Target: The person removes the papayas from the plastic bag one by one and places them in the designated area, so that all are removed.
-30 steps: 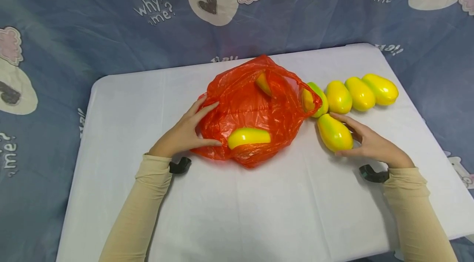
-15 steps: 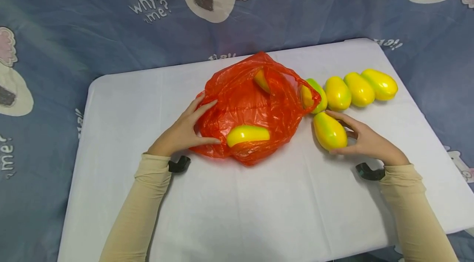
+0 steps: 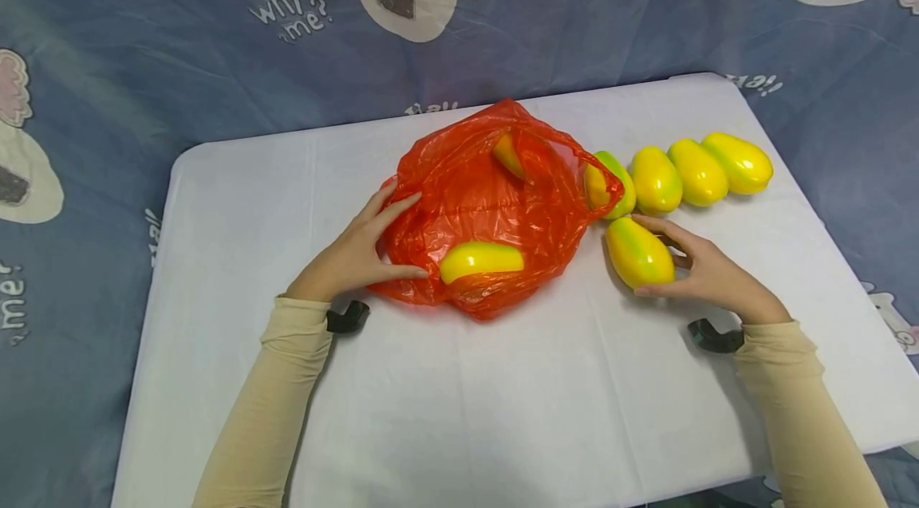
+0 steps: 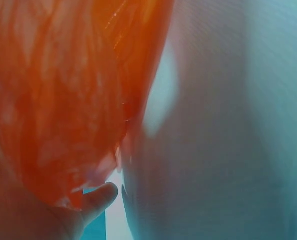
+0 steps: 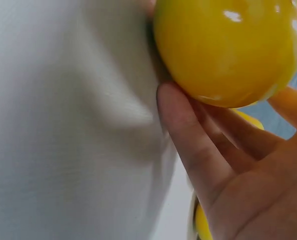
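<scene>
The red plastic bag (image 3: pixel 459 213) lies on the white-covered table (image 3: pixel 402 396), towards the middle of its far edge. The person's left hand (image 3: pixel 352 257) rests against the bag's left side, thumb and fingers spread wide; whether it pinches any plastic cannot be told. One yellow fruit (image 3: pixel 481 259) shows at the bag's near side, partly covered by a fold, and part of another fruit (image 3: pixel 508 155) shows farther back. The right hand (image 3: pixel 707 275), half open, curves thumb and fingers round a loose fruit (image 3: pixel 637 254) to the bag's right. Beyond it, a row of four fruits (image 3: pixel 698 175) runs towards the table's far right corner, the leftmost partly behind the bag's handle.
</scene>
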Demonstrator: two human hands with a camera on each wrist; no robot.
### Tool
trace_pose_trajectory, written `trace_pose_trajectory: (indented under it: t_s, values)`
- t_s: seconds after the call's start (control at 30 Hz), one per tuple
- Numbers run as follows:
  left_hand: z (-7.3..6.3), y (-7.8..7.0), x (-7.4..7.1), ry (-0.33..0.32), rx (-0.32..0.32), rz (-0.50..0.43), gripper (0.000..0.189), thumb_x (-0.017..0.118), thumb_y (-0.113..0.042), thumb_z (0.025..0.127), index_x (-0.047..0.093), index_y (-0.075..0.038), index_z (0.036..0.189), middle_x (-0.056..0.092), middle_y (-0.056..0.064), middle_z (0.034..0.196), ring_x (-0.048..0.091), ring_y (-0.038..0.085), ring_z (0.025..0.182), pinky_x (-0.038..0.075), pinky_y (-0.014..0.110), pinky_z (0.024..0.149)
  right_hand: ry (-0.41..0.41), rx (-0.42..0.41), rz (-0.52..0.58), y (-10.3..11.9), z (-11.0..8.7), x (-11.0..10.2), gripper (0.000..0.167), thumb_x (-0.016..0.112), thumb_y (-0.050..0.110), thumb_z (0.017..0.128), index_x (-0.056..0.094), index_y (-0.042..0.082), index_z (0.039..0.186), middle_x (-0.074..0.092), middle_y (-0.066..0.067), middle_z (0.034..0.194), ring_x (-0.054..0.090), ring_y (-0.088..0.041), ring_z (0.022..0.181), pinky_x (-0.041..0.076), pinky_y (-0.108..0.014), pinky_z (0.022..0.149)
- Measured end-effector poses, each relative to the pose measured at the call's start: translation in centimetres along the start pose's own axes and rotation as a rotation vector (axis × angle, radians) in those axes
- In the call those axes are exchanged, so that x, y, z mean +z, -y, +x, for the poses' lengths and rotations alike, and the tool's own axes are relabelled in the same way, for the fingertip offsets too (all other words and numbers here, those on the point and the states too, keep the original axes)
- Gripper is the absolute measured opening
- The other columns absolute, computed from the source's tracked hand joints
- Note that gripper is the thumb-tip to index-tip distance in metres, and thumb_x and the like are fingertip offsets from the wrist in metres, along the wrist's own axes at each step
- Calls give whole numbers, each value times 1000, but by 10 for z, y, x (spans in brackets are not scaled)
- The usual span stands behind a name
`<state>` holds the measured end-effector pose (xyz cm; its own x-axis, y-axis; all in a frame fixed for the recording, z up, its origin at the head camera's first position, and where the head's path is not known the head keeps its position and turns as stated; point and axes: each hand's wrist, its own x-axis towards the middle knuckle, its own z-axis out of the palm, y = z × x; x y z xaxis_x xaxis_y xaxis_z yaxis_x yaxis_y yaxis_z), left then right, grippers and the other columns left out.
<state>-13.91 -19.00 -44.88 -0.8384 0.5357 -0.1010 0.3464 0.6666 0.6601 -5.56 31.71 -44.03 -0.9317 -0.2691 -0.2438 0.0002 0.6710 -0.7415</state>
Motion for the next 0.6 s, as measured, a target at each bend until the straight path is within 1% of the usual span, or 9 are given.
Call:
trace_pose_trajectory:
  t_s: [0.07, 0.13, 0.2, 0.27, 0.3, 0.37, 0.43, 0.5, 0.6]
  values:
    - [0, 0, 0, -4, 3, -1, 111, 88, -63, 72, 26, -42, 162, 2, -9, 175, 13, 33, 162, 36, 69, 117, -20, 4, -7, 0, 0, 2, 100, 93, 24, 77, 37, 40, 158, 43, 7, 160, 44, 6, 126, 41, -3, 96]
    - [-1, 0, 0, -8, 3, 0, 111, 87, -64, 71, 27, -42, 162, 2, -9, 175, 13, 33, 162, 36, 69, 117, -35, 3, -6, 0, -1, 3, 100, 94, 24, 77, 37, 40, 158, 45, 7, 159, 46, 4, 124, 40, -1, 93]
    - [-1, 1, 0, -11, 5, 1, 111, 87, -64, 72, 27, -41, 162, 2, -9, 175, 13, 33, 162, 37, 69, 117, -47, 8, -18, 0, -1, 4, 101, 94, 24, 77, 36, 40, 158, 45, 7, 159, 47, 1, 125, 43, -5, 95]
    - [-2, 1, 0, -12, 4, 1, 111, 87, -65, 72, 28, -41, 162, 2, -9, 175, 12, 32, 162, 37, 69, 116, -57, 11, -21, 0, -2, 5, 103, 94, 24, 76, 36, 40, 159, 44, 5, 160, 47, -6, 129, 50, -19, 102]
    - [-2, 1, 0, -11, 3, 3, 111, 87, -65, 72, 28, -41, 162, 2, -10, 175, 12, 32, 162, 37, 69, 117, -60, 11, -20, 0, -3, 5, 103, 94, 24, 76, 35, 39, 159, 44, 3, 160, 48, -11, 131, 53, -30, 105]
    - [-2, 1, 0, -11, 5, 5, 111, 87, -65, 72, 28, -40, 163, 2, -9, 175, 12, 32, 162, 37, 69, 116, -63, 14, -15, 1, -4, 6, 104, 94, 24, 76, 34, 38, 160, 42, 0, 162, 47, -21, 136, 52, -52, 108]
    - [-2, 1, 0, -13, 4, 7, 111, 87, -65, 72, 28, -42, 162, 2, -10, 175, 13, 32, 162, 38, 69, 116, -62, 18, -3, 2, -5, 6, 105, 94, 24, 77, 32, 37, 161, 40, -4, 164, 45, -29, 139, 46, -69, 107]
    - [-3, 1, 0, -13, 5, 8, 111, 87, -64, 71, 27, -43, 162, 3, -9, 175, 13, 32, 162, 37, 69, 116, -64, 26, -10, 3, -6, 7, 105, 93, 25, 77, 31, 36, 162, 38, -4, 165, 45, -31, 141, 44, -70, 107]
    - [-3, 0, -1, -13, 1, 7, 110, 87, -63, 71, 27, -45, 161, 3, -8, 175, 13, 32, 162, 37, 69, 116, -71, 37, -28, 3, -8, 7, 106, 93, 26, 77, 31, 36, 162, 38, -2, 166, 44, -28, 142, 45, -66, 109]
